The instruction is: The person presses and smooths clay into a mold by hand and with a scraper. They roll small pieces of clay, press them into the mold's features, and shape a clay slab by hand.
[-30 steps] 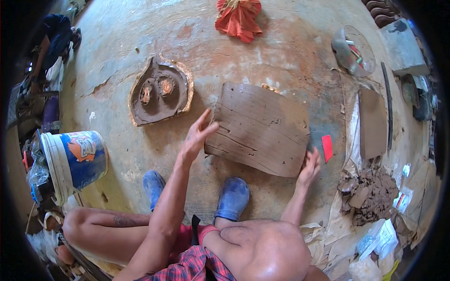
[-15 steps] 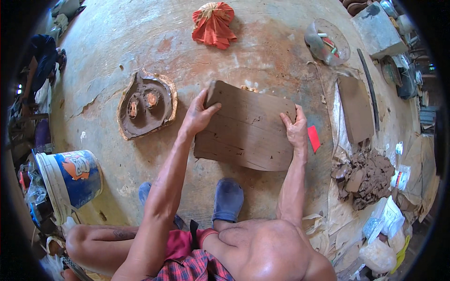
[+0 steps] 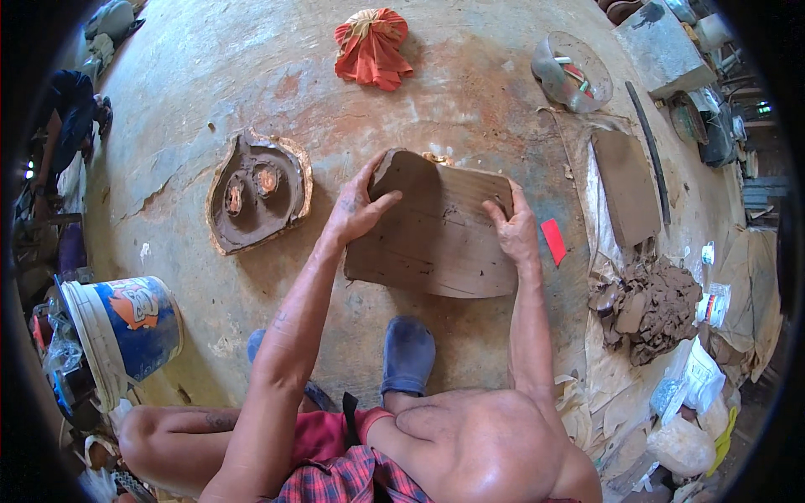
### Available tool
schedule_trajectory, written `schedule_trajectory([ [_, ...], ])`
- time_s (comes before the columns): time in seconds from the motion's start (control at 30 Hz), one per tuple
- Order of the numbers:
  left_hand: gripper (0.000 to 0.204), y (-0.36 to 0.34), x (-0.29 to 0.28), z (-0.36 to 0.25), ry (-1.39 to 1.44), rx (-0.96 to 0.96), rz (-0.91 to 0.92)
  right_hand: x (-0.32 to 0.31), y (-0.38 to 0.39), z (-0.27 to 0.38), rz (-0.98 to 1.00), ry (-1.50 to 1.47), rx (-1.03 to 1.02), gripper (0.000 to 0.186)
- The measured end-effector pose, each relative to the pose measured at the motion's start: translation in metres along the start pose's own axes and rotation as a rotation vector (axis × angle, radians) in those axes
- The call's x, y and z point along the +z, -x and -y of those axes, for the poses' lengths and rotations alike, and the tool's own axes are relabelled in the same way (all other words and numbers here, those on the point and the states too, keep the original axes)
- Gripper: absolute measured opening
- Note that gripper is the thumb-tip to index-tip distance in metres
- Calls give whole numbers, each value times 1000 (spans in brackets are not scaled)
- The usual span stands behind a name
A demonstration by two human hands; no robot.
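Note:
A broad brown clay slab (image 3: 436, 230) is held up over the floor in front of me, its sheet bending between my hands. My left hand (image 3: 356, 205) grips its upper left corner, thumb on the face and fingers behind. At the upper right edge my right hand (image 3: 513, 222) grips in the same way, fingers hidden behind the slab. Left of the slab lies a plaster mold (image 3: 308, 180) with a rough pale rim, lined with brown clay around two round raised parts. Just behind the slab's top edge a few small pale pieces (image 3: 436, 158) show.
A clay block (image 3: 626, 189) and a heap of torn clay (image 3: 650, 310) sit on sheeting to my right. A red scrap (image 3: 553, 241) lies nearby. A bucket (image 3: 142, 323) stands left; a red cloth bundle (image 3: 373, 50) and a clear bowl (image 3: 591, 96) lie farther off.
The slab curves more now, as my right hand has come inward to the left, nearer my left hand. Both hands keep their hold.

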State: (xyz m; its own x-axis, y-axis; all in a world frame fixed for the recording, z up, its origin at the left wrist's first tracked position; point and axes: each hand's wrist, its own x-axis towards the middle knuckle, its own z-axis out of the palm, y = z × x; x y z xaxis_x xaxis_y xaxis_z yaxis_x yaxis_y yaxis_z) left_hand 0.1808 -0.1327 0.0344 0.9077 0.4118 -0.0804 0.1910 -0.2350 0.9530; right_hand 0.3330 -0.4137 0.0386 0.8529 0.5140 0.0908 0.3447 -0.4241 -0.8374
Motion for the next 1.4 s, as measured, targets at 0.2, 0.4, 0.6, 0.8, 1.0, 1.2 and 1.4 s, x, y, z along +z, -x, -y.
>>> schedule_trajectory([
  [0.2, 81, 41, -14, 38, 401, -131, 127, -40, 47, -50, 82, -99, 379, 72],
  [0.4, 76, 64, 0, 41, 25, -91, -96, 2, 78, -21, -83, 19, 145, 70],
  [0.6, 80, 68, 37, -23, -123, 87, -94, -9, 66, 16, 30, 202, 399, 63],
  [0.8, 86, 63, 20, -19, 343, -36, -142, 54, 39, 96, -276, -200, -296, 83],
  [1.0, 89, 59, 38, -29, 556, -34, -81, 149, 19, 48, -152, -206, -235, 91],
  [1.2, 87, 65, 22, -33, 574, -63, -56, 148, 7, 82, -168, -404, -386, 96],
  [1.4, 87, 63, 28, -14, 40, 19, -69, 151, 3, 41, -138, -308, -261, 106],
])
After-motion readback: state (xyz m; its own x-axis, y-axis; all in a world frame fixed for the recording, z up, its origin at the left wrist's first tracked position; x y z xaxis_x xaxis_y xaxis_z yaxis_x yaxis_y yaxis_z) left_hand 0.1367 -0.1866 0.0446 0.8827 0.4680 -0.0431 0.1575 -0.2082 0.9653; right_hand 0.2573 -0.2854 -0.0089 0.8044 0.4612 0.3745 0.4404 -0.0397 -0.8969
